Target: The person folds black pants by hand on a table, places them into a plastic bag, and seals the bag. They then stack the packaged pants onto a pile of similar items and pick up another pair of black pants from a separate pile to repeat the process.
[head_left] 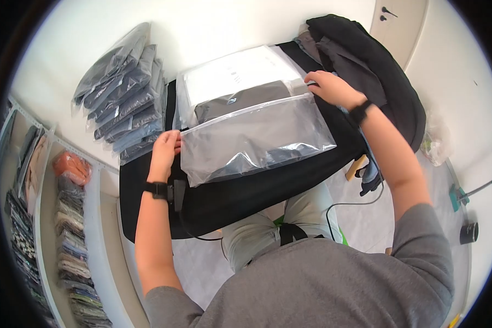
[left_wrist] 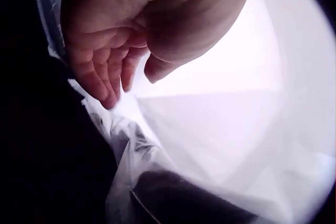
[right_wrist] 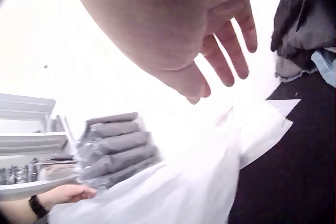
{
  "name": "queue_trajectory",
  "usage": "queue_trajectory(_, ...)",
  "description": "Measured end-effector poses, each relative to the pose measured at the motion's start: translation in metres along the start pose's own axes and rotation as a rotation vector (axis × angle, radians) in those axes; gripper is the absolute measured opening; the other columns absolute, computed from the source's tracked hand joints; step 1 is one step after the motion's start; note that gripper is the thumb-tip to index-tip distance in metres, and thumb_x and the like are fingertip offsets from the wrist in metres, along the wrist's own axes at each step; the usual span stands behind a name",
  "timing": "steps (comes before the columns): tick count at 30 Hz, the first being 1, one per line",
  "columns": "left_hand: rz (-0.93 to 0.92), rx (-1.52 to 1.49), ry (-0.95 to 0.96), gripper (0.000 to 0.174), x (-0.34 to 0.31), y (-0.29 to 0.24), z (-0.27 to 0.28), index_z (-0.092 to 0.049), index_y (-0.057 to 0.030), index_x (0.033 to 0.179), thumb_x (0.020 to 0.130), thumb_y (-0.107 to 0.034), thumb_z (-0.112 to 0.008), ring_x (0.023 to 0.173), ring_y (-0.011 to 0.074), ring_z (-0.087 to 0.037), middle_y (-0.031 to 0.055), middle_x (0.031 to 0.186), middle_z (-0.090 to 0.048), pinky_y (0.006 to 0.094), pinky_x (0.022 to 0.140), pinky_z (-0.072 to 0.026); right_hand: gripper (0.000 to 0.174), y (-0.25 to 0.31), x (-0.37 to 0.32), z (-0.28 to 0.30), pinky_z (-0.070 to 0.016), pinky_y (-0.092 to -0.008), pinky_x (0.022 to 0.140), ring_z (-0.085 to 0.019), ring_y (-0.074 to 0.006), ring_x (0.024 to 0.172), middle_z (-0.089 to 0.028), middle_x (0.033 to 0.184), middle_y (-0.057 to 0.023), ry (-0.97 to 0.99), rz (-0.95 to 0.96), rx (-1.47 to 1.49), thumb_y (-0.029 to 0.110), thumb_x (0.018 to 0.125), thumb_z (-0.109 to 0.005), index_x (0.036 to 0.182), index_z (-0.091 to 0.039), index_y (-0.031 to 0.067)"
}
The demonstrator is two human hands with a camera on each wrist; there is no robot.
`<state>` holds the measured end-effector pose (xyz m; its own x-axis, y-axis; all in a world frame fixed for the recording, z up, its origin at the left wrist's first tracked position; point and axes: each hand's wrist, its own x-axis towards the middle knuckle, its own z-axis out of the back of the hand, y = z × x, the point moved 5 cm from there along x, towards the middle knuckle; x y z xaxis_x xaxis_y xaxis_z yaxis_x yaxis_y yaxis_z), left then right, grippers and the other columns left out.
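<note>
A clear plastic bag [head_left: 257, 134] with a pale strip across it lies over dark folded fabric [head_left: 240, 101] and a white sheet [head_left: 235, 74]. At the strip's left end, my left hand [head_left: 167, 150] touches the bag's edge; in the left wrist view the hand [left_wrist: 142, 29] has bent fingers, with a gap to the thumb, beside the plastic [left_wrist: 136, 145]. My right hand [head_left: 336, 90] is at the strip's right end. In the right wrist view, thumb and index tips of this hand [right_wrist: 178, 35] meet near the overexposed plastic [right_wrist: 194, 176], seemingly pinching it; its other fingers extend.
Bagged garments [head_left: 128, 101] are stacked at the table's back left. Dark clothing [head_left: 361, 65] is heaped at the right on the black table cover [head_left: 229, 202]. Shelves [head_left: 46, 191] with packed clothes stand left, and a cable [head_left: 355, 204] hangs near my lap.
</note>
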<state>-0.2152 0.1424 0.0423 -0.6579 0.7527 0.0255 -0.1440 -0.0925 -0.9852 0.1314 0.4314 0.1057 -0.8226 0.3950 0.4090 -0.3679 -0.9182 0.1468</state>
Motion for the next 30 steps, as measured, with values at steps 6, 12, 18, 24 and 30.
queue_trajectory(6, -0.775, 0.744, 0.188, 0.036, -0.117, -0.075, -0.038, -0.058, -0.0041, 0.121, 0.085, -0.009, -0.06, 0.118, 0.0323, -0.051, 0.0153, 0.123, -0.057, 0.0365, 0.1, -0.0387, 0.038, 0.112, -0.091, 0.012, -0.0398, -0.0411, 0.098, -0.052, -0.0329, 0.113, -0.057, 0.121, -0.0128, -0.038, 0.186, 0.263, 0.015, 0.079, -0.069, 0.114, -0.059, 0.0071)
queue_trajectory(12, -0.631, 0.974, 0.384, 0.064, -0.125, -0.049, -0.059, -0.045, -0.0069, 0.136, 0.079, -0.019, -0.072, 0.129, 0.0345, -0.042, 0.0168, 0.14, -0.045, 0.039, 0.105, -0.0367, 0.06, 0.103, -0.126, -0.037, -0.0376, -0.0408, 0.103, -0.048, -0.032, 0.123, -0.05, 0.135, -0.0144, -0.069, -0.097, 0.368, 0.017, 0.076, -0.072, 0.13, -0.05, 0.0084)
queue_trajectory(18, -0.552, 0.944, 0.362, 0.081, -0.114, -0.031, -0.064, -0.036, -0.0018, 0.14, 0.074, -0.024, -0.077, 0.123, 0.0334, -0.048, 0.0175, 0.137, -0.046, 0.0388, 0.1, -0.0422, 0.063, 0.106, -0.126, -0.037, -0.0388, -0.0401, 0.1, -0.052, -0.0281, 0.12, -0.056, 0.13, -0.0104, -0.177, -0.153, 0.282, 0.018, 0.07, -0.076, 0.128, -0.053, 0.0111)
queue_trajectory(24, -0.608, 1.155, 0.265, 0.067, -0.107, -0.028, -0.069, -0.044, -0.0001, 0.132, 0.076, -0.02, -0.074, 0.1, 0.0322, -0.061, 0.0163, 0.122, -0.058, 0.0396, 0.084, -0.0508, 0.07, 0.104, -0.125, -0.033, -0.0387, -0.0388, 0.1, -0.053, -0.0276, 0.119, -0.058, 0.127, -0.0101, -0.167, -0.157, 0.345, 0.015, 0.067, -0.077, 0.132, -0.05, 0.0116)
queue_trajectory(30, -0.605, 1.047, 0.276, 0.037, -0.088, -0.059, -0.055, -0.06, -0.0064, 0.115, 0.085, -0.026, -0.064, 0.082, 0.0355, -0.064, 0.0172, 0.092, -0.066, 0.0431, 0.072, -0.0511, 0.09, 0.078, -0.127, -0.021, -0.0303, -0.038, 0.11, -0.034, -0.0275, 0.136, -0.033, 0.149, -0.0115, -0.008, -0.281, 0.73, 0.009, 0.063, -0.078, 0.142, -0.036, 0.0136)
